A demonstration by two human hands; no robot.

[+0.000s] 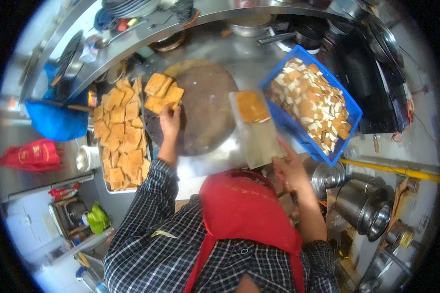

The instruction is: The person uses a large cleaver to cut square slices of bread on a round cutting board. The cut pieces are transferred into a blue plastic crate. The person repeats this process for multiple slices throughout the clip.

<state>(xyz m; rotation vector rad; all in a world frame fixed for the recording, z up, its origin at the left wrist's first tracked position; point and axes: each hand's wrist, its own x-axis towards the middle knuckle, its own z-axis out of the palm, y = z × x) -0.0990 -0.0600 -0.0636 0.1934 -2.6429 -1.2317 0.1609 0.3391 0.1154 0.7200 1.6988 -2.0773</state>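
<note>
Several golden-brown slabs, fried tofu by their look (165,93), lie overlapping on the left part of a round chopping board (209,106). At their near edge, my left hand (169,122) grips one slab with its fingertips. My right hand (289,166) holds a cleaver (258,146), its broad blade turned flat to the right of the board. One brown slab (251,106) rests on the far part of that blade. The cleaver's handle is mostly hidden by the hand. Beyond the blade stands a blue plastic crate (313,148) of cut brown-and-white pieces (311,102).
A tray (123,190) heaped with similar slabs (123,124) stands left of the board. A steel shelf (212,16) with stacked dishes spans the back. Behind the crate sits a dark pan (308,31). Steel pots (355,205) and a yellow pipe (392,168) are at right.
</note>
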